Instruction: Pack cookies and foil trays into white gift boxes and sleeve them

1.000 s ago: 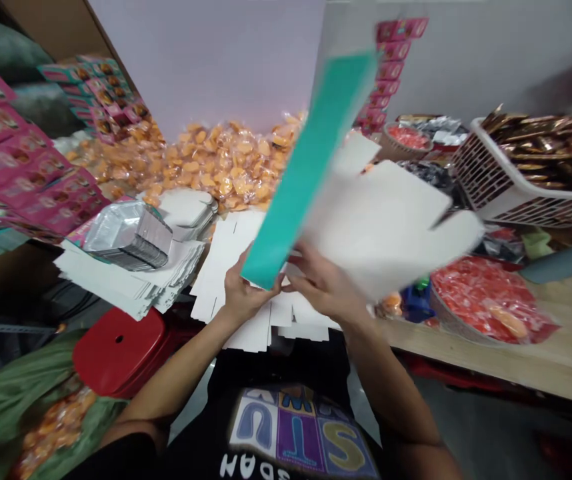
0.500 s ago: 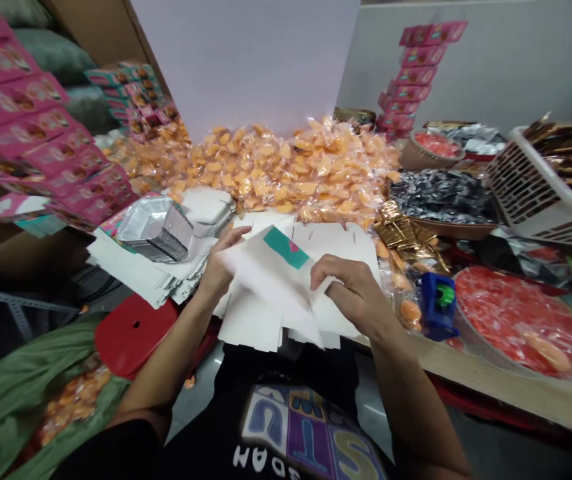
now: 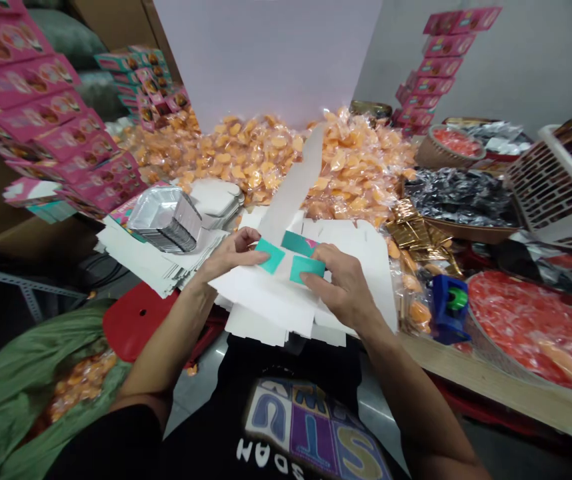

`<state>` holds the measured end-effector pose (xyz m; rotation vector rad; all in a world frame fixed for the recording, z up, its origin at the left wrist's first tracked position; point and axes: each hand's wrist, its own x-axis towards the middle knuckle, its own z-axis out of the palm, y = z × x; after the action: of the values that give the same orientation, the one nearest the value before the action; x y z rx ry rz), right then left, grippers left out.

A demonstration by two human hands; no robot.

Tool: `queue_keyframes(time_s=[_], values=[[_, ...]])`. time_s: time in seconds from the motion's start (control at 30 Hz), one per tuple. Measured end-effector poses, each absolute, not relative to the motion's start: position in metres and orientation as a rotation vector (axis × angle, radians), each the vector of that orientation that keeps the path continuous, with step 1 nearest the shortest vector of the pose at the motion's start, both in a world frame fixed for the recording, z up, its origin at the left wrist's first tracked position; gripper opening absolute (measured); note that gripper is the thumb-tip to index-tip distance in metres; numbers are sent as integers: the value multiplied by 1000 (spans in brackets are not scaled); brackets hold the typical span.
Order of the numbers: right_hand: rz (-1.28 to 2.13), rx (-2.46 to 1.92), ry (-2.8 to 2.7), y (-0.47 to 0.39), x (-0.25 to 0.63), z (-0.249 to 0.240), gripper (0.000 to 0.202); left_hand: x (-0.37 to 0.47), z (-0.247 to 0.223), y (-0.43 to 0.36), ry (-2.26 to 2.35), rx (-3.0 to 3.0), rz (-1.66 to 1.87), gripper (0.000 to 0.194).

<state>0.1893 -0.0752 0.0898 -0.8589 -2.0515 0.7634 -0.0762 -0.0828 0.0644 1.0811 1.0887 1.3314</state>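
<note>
A white cardboard box blank (image 3: 265,295) with teal flaps is partly folded in front of me. One long panel of it rises up and away toward the heap at the back. My left hand (image 3: 233,257) pinches a teal flap on the left side, thumb on top. On the right, my right hand (image 3: 343,280) grips the other teal flap between thumb and fingers. Underneath lie flat white box blanks (image 3: 366,250). Left of my hands, nested foil trays (image 3: 166,220) rest on more white blanks (image 3: 139,257).
Wrapped orange pieces (image 3: 246,153) are heaped at the back. Pink boxes (image 3: 31,93) are stacked at left, more (image 3: 433,67) at back right. A blue tape dispenser (image 3: 450,307), gold packets (image 3: 413,230), a basket of red packets (image 3: 526,327) and a white crate (image 3: 551,193) stand at right.
The blank, blurred and flatter before, now has its teal flaps bent up and a long panel standing. Both hands have taken hold of the flaps. The view has shifted slightly.
</note>
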Motion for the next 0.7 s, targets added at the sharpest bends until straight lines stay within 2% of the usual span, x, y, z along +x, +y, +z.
queue_keyframes(time_s=[0.1, 0.2, 0.27, 0.33, 0.4, 0.43, 0.57, 0.63, 0.7], values=[[828, -960, -1823, -74, 182, 84, 28, -76, 68, -82, 1109, 1002, 1376, 45], [872, -1008, -1667, -74, 178, 83, 31, -90, 73, -84, 1069, 1207, 1371, 32], [897, -999, -1664, -74, 173, 83, 29, -107, 75, -86, 1004, 1297, 1202, 42], [909, -981, -1717, -76, 165, 83, 28, -123, 75, -87, 917, 1268, 1103, 62], [897, -961, -1778, -79, 155, 81, 29, -133, 73, -83, 892, 1224, 1141, 77], [887, -951, -1801, -81, 150, 80, 29, -134, 70, -81, 920, 1214, 1199, 78], [931, -900, -1864, -86, 134, 73, 9, -118, 59, -71, 1138, 1210, 1506, 55], [1019, -847, -1900, -86, 131, 69, 51, -108, 56, -71, 1203, 1244, 1597, 49], [1109, -788, -1944, -85, 131, 66, 85, -102, 56, -75, 1217, 1269, 1614, 56]])
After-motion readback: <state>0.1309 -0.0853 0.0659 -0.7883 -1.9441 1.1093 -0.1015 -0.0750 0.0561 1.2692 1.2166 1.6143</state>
